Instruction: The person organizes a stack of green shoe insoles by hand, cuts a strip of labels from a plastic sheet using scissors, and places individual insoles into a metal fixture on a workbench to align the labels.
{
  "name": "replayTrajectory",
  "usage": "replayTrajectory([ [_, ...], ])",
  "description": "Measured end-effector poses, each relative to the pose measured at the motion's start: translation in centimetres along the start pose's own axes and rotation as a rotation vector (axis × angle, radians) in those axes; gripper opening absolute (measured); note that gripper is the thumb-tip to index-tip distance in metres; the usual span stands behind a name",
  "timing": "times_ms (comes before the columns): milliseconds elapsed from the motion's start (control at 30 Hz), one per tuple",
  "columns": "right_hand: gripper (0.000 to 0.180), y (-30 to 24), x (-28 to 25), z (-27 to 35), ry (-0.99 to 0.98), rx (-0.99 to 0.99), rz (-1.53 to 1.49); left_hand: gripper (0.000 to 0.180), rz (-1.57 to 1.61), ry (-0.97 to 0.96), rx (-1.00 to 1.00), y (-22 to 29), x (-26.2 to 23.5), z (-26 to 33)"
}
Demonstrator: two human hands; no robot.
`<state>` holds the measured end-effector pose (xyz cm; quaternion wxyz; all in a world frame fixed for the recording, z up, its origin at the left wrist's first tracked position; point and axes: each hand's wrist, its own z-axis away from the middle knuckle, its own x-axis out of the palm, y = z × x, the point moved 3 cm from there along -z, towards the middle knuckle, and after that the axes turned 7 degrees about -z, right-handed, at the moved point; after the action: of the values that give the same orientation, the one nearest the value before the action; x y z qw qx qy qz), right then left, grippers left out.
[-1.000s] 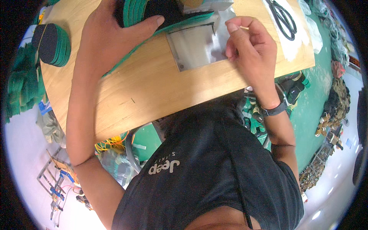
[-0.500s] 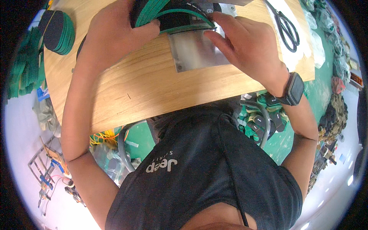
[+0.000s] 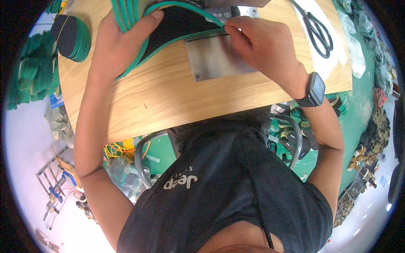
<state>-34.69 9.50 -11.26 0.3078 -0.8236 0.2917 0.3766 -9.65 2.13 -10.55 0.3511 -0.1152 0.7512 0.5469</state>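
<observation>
Several black-and-green insoles are fanned over the far part of the wooden table. My left hand is closed around them on the left, its thumb lying over the black face and green edges showing beside it. At their pointed right end my right hand, wearing a dark watch, pinches the tip of an insole between thumb and fingers. Just under that tip lies a shiny metal plate. The top of the frame cuts off part of the insoles, and my right fingertips are partly hidden.
A banded stack of insoles sits at the table's far left edge, with green bundles beyond. Black-handled scissors rest on white sheeting at the right. A dark machine part stands at the far edge. Insoles are heaped below the table.
The insoles have swung left and nearer, spreading out so more black surface shows. My left thumb now lies across them. My right finger and thumb have come together at the tip.
</observation>
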Motion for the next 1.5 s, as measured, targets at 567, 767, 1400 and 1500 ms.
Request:
replayTrajectory([
  [567,0.006,2.0,-7.4,5.5,0.374,0.622,-0.008,0.039,-0.142,-0.005,0.040,2.3,-0.3,0.3],
  [767,0.012,1.1,-0.3,0.6,0.049,0.108,0.152,0.022,0.328,0.364,-0.049,0.0,-2.3,0.7],
  [1400,0.028,-0.1,0.6,0.4,-0.091,0.007,0.042,0.048,0.314,0.448,-0.050,-2.1,-3.4,0.2],
  [1500,0.028,-0.1,0.6,0.4,-0.087,0.006,0.038,0.047,0.363,0.443,-0.048,-2.6,-3.3,0.1],
])
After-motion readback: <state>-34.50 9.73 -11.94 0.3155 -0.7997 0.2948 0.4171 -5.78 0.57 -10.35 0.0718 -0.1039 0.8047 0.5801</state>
